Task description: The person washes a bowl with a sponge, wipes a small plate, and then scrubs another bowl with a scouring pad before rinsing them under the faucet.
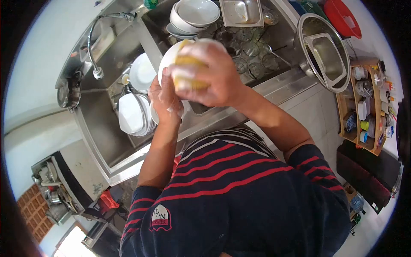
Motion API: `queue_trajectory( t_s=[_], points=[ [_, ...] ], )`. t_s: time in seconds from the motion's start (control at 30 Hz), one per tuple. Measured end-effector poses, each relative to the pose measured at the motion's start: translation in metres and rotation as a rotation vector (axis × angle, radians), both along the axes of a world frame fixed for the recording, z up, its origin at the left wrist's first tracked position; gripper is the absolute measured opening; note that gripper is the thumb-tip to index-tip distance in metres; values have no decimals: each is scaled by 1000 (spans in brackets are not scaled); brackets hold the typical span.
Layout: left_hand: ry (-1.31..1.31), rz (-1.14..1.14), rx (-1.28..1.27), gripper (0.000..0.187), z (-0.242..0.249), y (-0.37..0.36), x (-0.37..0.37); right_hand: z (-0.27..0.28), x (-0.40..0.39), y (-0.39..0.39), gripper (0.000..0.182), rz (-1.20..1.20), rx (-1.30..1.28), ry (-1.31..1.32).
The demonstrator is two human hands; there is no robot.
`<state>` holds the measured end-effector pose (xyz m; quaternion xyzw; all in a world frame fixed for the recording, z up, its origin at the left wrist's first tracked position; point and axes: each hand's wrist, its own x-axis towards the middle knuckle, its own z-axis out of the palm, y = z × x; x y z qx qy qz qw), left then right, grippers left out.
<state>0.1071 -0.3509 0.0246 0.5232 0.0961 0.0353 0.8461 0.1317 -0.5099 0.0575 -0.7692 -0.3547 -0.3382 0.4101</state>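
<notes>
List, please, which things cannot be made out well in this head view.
In the head view:
- White dish in the left hand: full shape hidden by the right hand and the yellow item.
- Yellow item: blurred and foamy; sponge or cloth, I cannot tell.
- Right fingertips: blurred.
- Glasses: overlapping and dim, cannot be counted surely.
- Red basin: cut off by the top edge.
- Small shelf items: too small to identify.

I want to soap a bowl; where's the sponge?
In the head view's upper middle, the sponge is in the right hand, by the white dish.
</notes>
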Motion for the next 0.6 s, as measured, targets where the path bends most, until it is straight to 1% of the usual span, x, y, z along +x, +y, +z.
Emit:
queue_trajectory(
  t_s=[0.07, 0.13, 0.17, 0.2, 0.23, 0.27, 0.3, 0.33, 0.4, 0.43, 0.47, 0.53, 0.6],
  points=[
    [-45, -36, 39, 38, -3, 1, 1, -8, 6, -4, 29, 19, 0, -37],
    [-25, 43, 115, 38, -11, 0, 2, -30, 25, -16, 28, 9, 194, 116],
    [-28, 46, 114, 38, -10, 0, 3, -36, 24, -18, 29, 18, 322, 363],
    [-9, 61, 104, 33, -8, -1, 4, -33, 21, -17, 29, 19, 323, 360],
    [12, 75, 94, 29, -6, -2, 5, -26, 13, -13, 31, -42, 180, 146],
    [12, 76, 94, 29, -2, -2, 4, -21, 3, -9, 32, -102, 37, -66],
    [16, 41, 73, 29, 3, -2, 3, -16, -9, -1, 36, -45, -14, -63],
    [27, 1, 55, 30, 6, -2, 0, -17, -10, -4, 36, -51, -12, -58],
    [13, 30, 27, 33, 4, -10, 1, -19, -5, -14, 37, -65, 23, -76],
    [-6, 72, -1, 37, 4, -11, 1, -29, 1, -14, 34, -122, 182, 56],
    [-9, 77, 0, 37, 2, -10, 0, -35, 0, -10, 34, -117, 183, 54],
    [-56, 68, 32, 38, -5, -10, 1, -39, 0, -7, 31, -188, 295, 158],
    [-51, 76, 40, 38, -10, -13, 0, -40, -3, -6, 29, -226, 282, 199]
  ],
)
